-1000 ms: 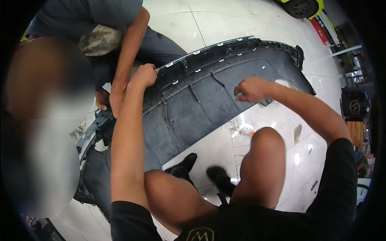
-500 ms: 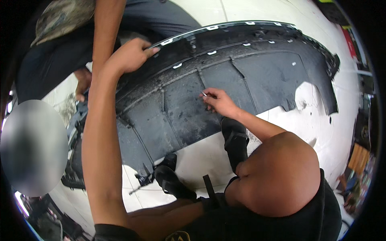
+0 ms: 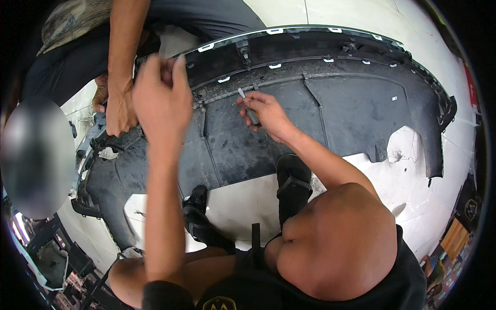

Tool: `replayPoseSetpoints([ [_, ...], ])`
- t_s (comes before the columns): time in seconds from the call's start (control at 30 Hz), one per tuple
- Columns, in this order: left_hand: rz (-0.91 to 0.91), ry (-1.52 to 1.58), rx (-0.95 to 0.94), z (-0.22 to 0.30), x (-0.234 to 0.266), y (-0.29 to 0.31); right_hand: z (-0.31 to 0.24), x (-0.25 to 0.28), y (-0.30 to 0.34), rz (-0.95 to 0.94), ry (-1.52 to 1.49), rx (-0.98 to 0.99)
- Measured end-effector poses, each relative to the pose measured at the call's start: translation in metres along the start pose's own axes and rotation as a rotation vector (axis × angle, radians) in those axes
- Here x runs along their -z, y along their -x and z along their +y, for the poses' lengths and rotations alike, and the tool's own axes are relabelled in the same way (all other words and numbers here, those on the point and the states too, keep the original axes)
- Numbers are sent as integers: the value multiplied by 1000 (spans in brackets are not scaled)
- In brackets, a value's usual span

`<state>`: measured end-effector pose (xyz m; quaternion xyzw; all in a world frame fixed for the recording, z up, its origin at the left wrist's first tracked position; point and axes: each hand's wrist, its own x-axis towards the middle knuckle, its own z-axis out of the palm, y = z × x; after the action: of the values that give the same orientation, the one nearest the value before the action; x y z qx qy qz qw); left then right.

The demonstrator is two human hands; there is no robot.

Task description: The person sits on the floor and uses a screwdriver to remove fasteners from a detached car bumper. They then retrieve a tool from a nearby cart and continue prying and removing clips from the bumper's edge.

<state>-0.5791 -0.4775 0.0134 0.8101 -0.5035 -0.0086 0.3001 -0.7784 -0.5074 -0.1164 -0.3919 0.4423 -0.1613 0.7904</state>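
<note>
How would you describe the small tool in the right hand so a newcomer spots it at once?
Start at the big dark car bumper cover lying inside-up on the pale floor. Near its middle, just below the upper rim, the right hand rests on the dusty panel. The tool is the thin stick poking from its fingers, with a light metallic tip, unlike the white clips along the rim.

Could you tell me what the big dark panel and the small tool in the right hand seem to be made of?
Bumper cover: apparently moulded plastic, matt dark grey, dusty, with ribs and clip slots. Small tool in the right hand: probably metal, its pale tip shiny; the handle is hidden.
</note>
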Motion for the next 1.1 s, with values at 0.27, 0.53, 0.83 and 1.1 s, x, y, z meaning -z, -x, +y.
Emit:
replayPoseSetpoints([
  [0.27,-173,1508,1110,-34,-92,68,-19,-27,-11,31,-117,20],
  [0.53,-231,1493,1053,-48,-112,54,-25,-39,-24,90,-87,25],
  [0.83,-107,1410,1018,-35,-126,59,-51,-46,-27,93,-17,-71],
  [1.1,-16,1494,969,-27,-134,64,-10,-37,-47,119,7,207],
])
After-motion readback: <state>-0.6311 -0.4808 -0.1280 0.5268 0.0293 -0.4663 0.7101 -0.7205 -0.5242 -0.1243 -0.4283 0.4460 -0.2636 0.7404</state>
